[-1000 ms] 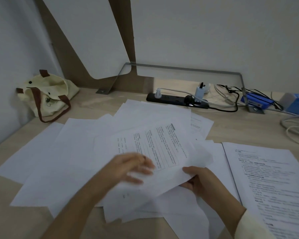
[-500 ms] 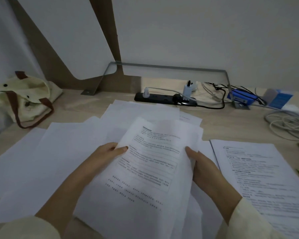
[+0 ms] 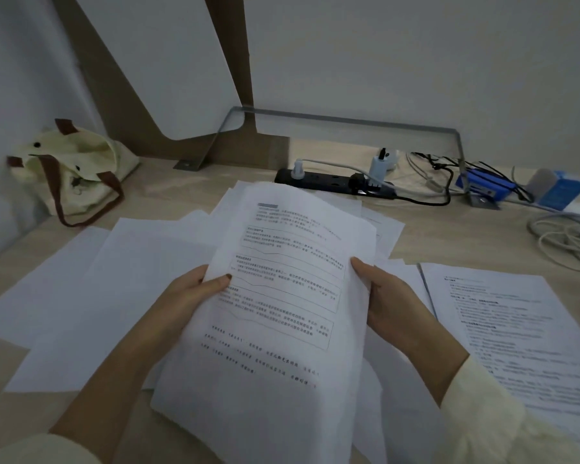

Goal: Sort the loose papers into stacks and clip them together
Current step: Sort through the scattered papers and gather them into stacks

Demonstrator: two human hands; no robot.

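Left hand (image 3: 195, 296): closed on the left edge of a sheaf of white printed paper sheets (image 3: 282, 313), thumb flat on the top page, fingers hidden beneath.
Right hand (image 3: 389, 303): closed on the sheaf's right edge, thumb along the margin, fingers out of sight behind.
Sheaf: thin, matte, rectangular, slightly bowed, with black text in ruled boxes. Held raised over the near middle of the pale wood-grain desk (image 3: 449, 236), lower end toward the near edge.
Beneath it: loose white paper sheets (image 3: 114, 279), mostly blank-faced, overlapping and spread toward the left edge; the sheaf hides their middle.
Right edge: flat stack of printed pages (image 3: 516, 329), just beside the right wrist.
Far left corner: cream canvas tote bag with brown straps (image 3: 77, 175), slumped.
Far edge: black power strip (image 3: 332, 182) with white plugs, blue box (image 3: 482, 187), coiled white cable (image 3: 570, 236).
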